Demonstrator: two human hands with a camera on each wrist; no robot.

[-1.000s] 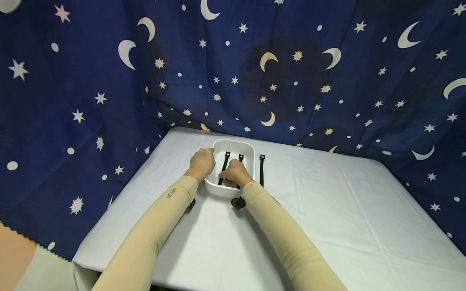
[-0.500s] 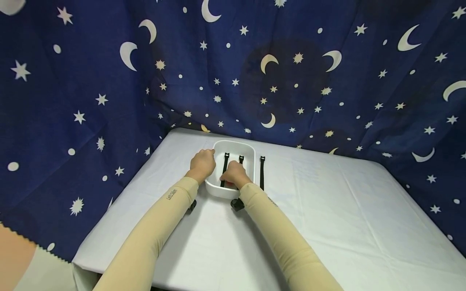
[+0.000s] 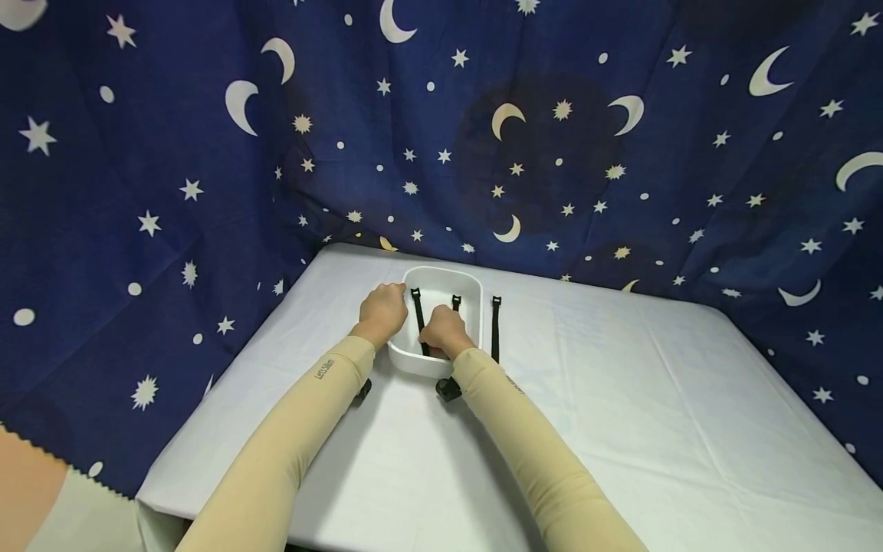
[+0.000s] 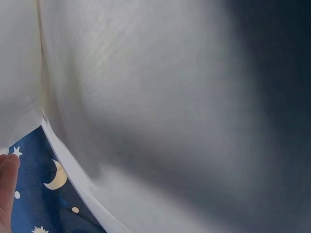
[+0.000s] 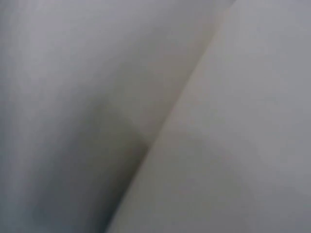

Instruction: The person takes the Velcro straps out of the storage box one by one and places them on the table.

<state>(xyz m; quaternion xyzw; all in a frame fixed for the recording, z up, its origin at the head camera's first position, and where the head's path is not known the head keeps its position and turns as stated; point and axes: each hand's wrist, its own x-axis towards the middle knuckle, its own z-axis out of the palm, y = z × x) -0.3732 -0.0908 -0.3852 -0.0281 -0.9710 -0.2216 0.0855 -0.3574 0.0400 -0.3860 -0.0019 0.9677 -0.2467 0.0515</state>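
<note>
My left hand (image 3: 383, 308) grips the left rim of a white plastic bin (image 3: 434, 366); a fingertip of it shows at the lower left of the left wrist view, against the pale bin wall. Inside the bin, my right hand (image 3: 444, 330) reaches down and pinches a black hook-and-loop cable strap (image 3: 418, 310) near its lower end. That strap leans along the bin's left side, slotted end away from me. Another black strap (image 3: 457, 301) lies to the right, partly hidden by the right hand. A small reddish patch shows under the right hand. The right wrist view holds only blurred white surfaces.
A third black strap (image 3: 496, 330) lies on the white-covered table (image 3: 662, 414) just right of the bin. Small black devices (image 3: 448, 389) show beneath the wrists. Behind the table hangs a dark blue curtain (image 3: 441, 130) with moons and stars.
Inside the bin, the left strap's slotted end has swung left while its lower end shifted slightly right with the right hand. The left hand stays on the rim.
</note>
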